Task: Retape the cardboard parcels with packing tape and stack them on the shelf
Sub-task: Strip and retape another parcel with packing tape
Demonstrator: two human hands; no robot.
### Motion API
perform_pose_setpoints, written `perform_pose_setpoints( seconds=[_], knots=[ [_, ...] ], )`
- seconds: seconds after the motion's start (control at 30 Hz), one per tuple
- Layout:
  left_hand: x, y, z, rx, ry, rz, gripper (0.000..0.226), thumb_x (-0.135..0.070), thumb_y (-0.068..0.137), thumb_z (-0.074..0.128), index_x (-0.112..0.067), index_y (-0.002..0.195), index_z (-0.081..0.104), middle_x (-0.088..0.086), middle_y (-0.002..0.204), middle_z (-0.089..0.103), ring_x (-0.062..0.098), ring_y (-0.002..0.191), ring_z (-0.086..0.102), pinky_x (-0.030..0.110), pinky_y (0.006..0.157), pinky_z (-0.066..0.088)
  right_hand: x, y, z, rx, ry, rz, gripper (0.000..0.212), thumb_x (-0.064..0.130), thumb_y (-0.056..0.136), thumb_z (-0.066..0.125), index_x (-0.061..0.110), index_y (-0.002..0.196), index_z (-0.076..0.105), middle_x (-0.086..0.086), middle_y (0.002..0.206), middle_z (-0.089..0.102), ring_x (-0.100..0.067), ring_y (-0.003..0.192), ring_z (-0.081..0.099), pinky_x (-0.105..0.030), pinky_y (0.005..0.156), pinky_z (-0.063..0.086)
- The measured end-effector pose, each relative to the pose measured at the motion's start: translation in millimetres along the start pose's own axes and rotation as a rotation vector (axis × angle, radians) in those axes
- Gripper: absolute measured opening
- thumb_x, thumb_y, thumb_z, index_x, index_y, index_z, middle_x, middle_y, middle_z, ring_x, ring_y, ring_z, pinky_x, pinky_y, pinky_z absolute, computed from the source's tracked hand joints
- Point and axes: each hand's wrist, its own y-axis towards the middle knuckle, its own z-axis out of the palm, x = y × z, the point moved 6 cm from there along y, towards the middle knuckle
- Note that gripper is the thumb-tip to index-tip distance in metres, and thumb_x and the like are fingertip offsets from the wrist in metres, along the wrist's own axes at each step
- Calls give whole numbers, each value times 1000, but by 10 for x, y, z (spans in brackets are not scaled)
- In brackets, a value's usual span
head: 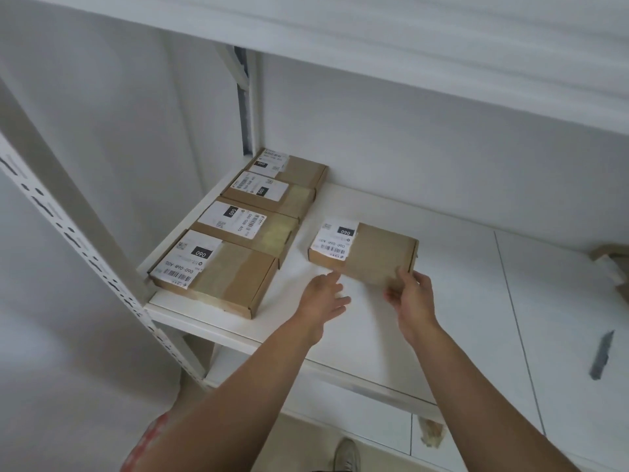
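Note:
A flat cardboard parcel (369, 253) with a white label lies on the white shelf board (459, 301). My right hand (410, 294) holds its near right corner, thumb on top. My left hand (323, 298) is open, fingers straight, its fingertips at the parcel's near left edge. Along the left end of the shelf lies a row of several taped, labelled parcels: the nearest (218, 272), another behind it (250, 229), and two further back (272, 194).
A white slotted upright (85, 253) stands at the shelf's left front. Another shelf board (408, 46) hangs overhead. A cardboard piece (612, 264) shows at the right edge. A grey strip (602, 356) lies on the board at right. A shoe (347, 454) is on the floor below.

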Motion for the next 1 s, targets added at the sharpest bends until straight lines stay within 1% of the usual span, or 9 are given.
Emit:
perform_pose_setpoints(
  seconds=[0.07, 0.2, 0.27, 0.33, 0.4, 0.47, 0.67, 0.87, 1.0],
  knots=[
    [-8, 97, -159, -133, 77, 91, 35, -26, 97, 59, -22, 130, 46, 3, 113, 60, 19, 87, 65, 37, 91, 54, -92, 166, -28, -17, -52, 26, 32, 22, 100, 58, 7, 127, 51, -13, 116, 62, -18, 84, 64, -28, 66, 52],
    [-118, 176, -337, -229, 594, 397, 39, -16, 94, 55, -23, 132, 51, -1, 113, 51, 18, 89, 59, 39, 90, 53, -110, 275, -34, -61, -253, -23, 30, 22, 101, 53, 2, 123, 57, -13, 117, 61, -17, 79, 62, -19, 55, 50],
    [-181, 165, -391, -272, 837, 568, 38, -13, 94, 55, -18, 131, 54, -1, 112, 49, 22, 93, 59, 35, 88, 50, -73, 217, -26, -103, -415, -86, 37, 24, 101, 52, 3, 132, 50, -15, 130, 50, -24, 89, 63, -26, 69, 52],
    [-223, 160, -461, -318, 1019, 716, 36, -10, 92, 55, -10, 128, 58, 5, 115, 54, 26, 104, 56, 36, 89, 47, 32, 50, 30, -206, -742, -444, 43, 25, 98, 50, 3, 135, 47, -20, 137, 41, -39, 110, 54, -39, 88, 45],
    [-246, 169, -506, -348, 1116, 816, 35, -8, 87, 54, -3, 120, 63, 13, 112, 60, 33, 103, 59, 39, 85, 49, -48, -264, 305, -146, -1119, -941, 50, 32, 89, 48, 9, 133, 51, -19, 136, 45, -39, 115, 47, -44, 89, 40],
    [-262, 199, -512, -336, 1137, 883, 35, -11, 81, 49, 0, 111, 65, 17, 103, 62, 37, 92, 63, 40, 78, 54, -282, -403, 537, -22, -1363, -1130, 57, 43, 89, 49, 15, 139, 51, -11, 139, 48, -34, 122, 44, -45, 91, 36],
    [-301, 339, -577, -266, 1063, 900, 33, -7, 79, 51, 4, 106, 67, 19, 101, 65, 34, 84, 66, 38, 81, 56, -416, -45, 802, 69, -1615, -980, 68, 52, 89, 46, 13, 145, 45, -10, 145, 46, -37, 131, 43, -49, 104, 34],
    [-299, 381, -598, -250, 1010, 861, 35, -15, 79, 49, 1, 104, 68, 14, 102, 63, 28, 82, 64, 32, 81, 52, -37, 703, 1147, 209, -1670, -636, 74, 48, 98, 44, 16, 157, 12, -9, 165, 9, -36, 151, 7, -47, 120, 13],
    [-313, 356, -572, -240, 1041, 920, 36, -23, 79, 43, -1, 93, 68, 12, 93, 63, 26, 76, 62, 30, 76, 49, 251, 1111, 1455, 283, -1660, -638, 78, 45, 92, 55, 11, 154, 21, -14, 159, 23, -37, 143, 23, -45, 117, 26]
  ],
)
